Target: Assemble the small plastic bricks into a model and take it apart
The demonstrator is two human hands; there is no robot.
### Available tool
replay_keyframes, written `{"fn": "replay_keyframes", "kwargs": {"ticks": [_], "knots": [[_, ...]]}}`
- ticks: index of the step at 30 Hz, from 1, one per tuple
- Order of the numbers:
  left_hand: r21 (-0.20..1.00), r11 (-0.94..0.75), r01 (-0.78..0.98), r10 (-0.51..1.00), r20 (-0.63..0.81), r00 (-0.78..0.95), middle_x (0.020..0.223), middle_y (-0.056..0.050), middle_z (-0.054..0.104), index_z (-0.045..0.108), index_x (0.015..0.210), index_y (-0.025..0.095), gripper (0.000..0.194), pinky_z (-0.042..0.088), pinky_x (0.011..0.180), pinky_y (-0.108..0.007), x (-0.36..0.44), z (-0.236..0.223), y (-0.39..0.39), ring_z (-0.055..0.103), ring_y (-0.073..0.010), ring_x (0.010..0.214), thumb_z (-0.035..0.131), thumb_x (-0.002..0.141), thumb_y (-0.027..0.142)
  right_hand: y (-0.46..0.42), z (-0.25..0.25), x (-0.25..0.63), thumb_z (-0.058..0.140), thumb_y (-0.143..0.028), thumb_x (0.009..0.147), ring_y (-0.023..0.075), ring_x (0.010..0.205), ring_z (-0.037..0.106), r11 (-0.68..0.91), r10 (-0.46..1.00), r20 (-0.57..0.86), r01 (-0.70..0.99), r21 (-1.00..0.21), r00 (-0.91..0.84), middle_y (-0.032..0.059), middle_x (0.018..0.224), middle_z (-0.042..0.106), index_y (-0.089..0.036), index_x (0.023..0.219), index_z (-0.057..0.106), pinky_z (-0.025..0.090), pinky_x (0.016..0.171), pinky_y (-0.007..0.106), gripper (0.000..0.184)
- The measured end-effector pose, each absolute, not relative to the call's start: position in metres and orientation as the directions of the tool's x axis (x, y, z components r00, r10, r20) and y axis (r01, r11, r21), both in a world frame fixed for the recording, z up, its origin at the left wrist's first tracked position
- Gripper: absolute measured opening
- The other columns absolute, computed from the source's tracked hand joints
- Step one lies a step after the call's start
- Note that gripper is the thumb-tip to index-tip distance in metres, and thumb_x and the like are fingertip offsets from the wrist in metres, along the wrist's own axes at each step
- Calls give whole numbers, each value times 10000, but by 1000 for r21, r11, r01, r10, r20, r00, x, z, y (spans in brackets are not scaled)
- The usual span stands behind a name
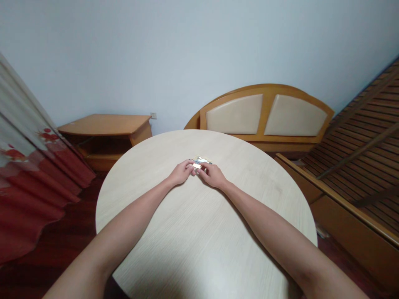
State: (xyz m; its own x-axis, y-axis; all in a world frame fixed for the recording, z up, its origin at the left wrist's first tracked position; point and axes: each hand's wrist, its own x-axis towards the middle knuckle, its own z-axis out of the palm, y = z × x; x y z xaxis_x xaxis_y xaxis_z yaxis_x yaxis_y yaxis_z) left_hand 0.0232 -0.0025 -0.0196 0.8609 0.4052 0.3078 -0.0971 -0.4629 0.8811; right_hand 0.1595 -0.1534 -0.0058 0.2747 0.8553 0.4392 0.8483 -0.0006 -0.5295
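One small white rectangular piece (196, 165), held between the two hands over the round table (193, 228); long axis side to side, neither hand nearer. Left hand (182, 172): fingers and thumb nearly closed, gripping the piece's left end. Right hand (213, 174): likewise pinched, at its right end. One flat patterned packet (203, 159), perhaps a card, too small to tell; on the table just beyond the piece, partly hidden.

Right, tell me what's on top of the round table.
On the table, a flat patterned item shows just beyond the left hand and right hand, which hold a small white piece. Anything under the hands is covered.
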Motion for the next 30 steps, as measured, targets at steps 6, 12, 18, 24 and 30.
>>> {"fn": "replay_keyframes", "kwargs": {"ticks": [6,12,18,24,30], "knots": [[914,-394,-102,417,276,866,743,-37,698,613,1106,123,277,405,593,-224,22,-16,-6,551,-120,607,542,961,348,-154,-4,158,562,-339,991,155,689,592,15,854,451,854,-521,260,50,893,739,-191,1025,737,397,661,259,231],[911,-406,-68,430,256,866,750,-40,696,614,1030,129,321,352,538,-221,21,-15,-7,466,-100,540,528,967,432,-153,-4,160,530,-345,1010,160,699,580,19,862,450,873,-487,232,38,844,721,-198,898,713,377,657,259,260],[910,-413,-27,437,224,871,777,-43,698,601,981,141,384,335,513,-222,20,-12,-8,430,-91,514,516,962,514,-153,-4,160,485,-339,1030,170,712,587,20,868,443,875,-484,225,39,835,717,-210,853,702,377,654,262,308],[914,-407,-14,447,213,869,771,-38,690,603,968,142,384,339,517,-219,18,-8,-10,438,-91,523,526,954,518,-152,-4,160,484,-339,1033,173,722,594,30,875,438,879,-476,208,31,828,710,-214,854,695,379,665,268,303],[920,-389,-46,442,229,867,734,-31,675,606,960,142,387,335,522,-219,19,-10,-10,449,-95,534,556,942,526,-153,-2,160,483,-311,1019,169,715,583,34,881,429,877,-479,200,34,858,717,-214,879,711,373,663,271,284]]}}
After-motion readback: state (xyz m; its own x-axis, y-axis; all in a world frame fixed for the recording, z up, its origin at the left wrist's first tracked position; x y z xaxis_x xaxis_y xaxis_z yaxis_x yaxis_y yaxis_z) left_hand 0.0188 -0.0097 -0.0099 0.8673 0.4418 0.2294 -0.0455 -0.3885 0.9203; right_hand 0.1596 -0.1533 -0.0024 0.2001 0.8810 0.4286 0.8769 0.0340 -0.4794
